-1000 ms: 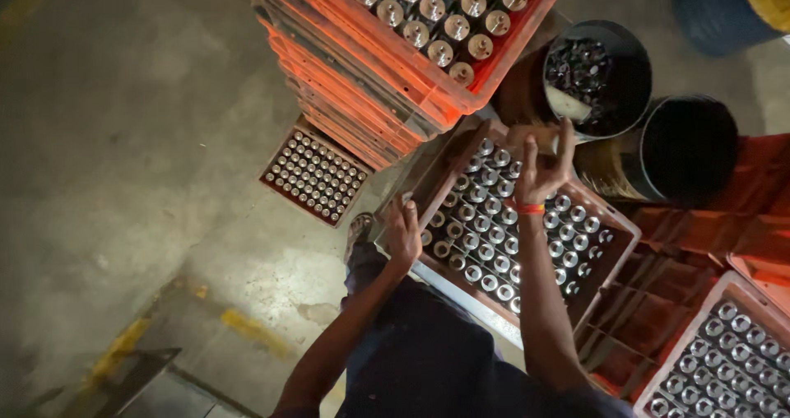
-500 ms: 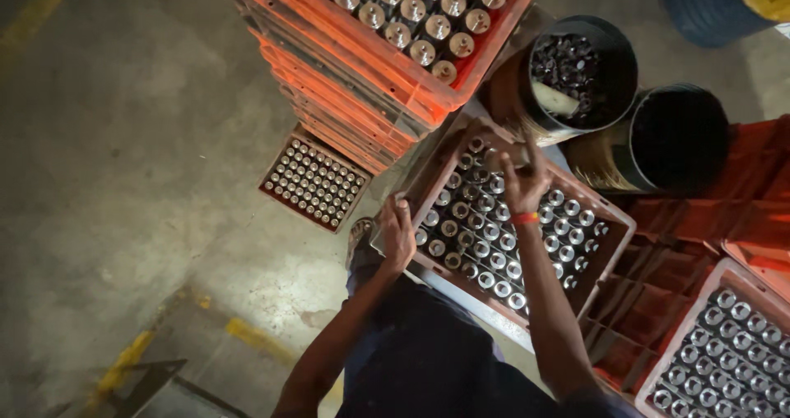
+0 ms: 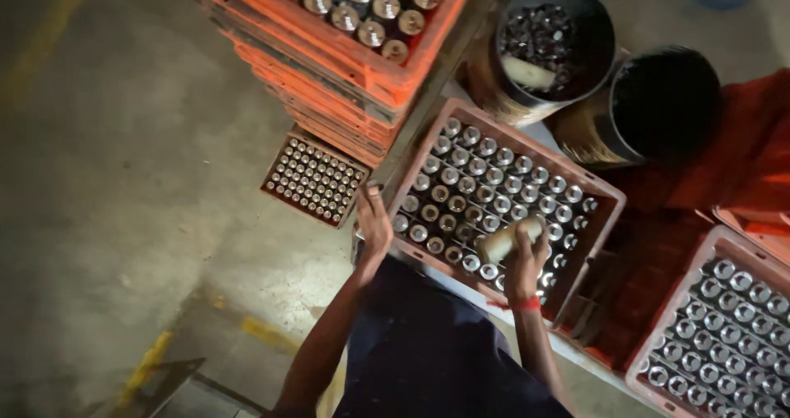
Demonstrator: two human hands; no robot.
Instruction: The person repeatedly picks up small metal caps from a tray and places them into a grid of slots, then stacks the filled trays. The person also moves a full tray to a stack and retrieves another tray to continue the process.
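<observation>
An orange crate (image 3: 607, 189) packed with several upright metal cylinders stands in front of me. My left hand (image 3: 374, 222) rests flat on the crate's near left rim, holding nothing. My right hand (image 3: 527, 263), with a red band at the wrist, is closed around a pale cylindrical piece (image 3: 508, 240) held sideways just above the crate's near rows. My dark apron fills the bottom middle.
A tall stack of orange crates (image 3: 346, 56) with more cylinders rises at the upper left. A small tray of parts (image 3: 314, 179) lies on the concrete floor. Two dark drums (image 3: 553, 44) (image 3: 662, 105) stand behind the crate. Another filled crate (image 3: 724, 327) sits at the lower right.
My right hand came back from the crate's far edge to the near rows and now holds a pale cylinder. My left hand stayed on the crate's left rim.
</observation>
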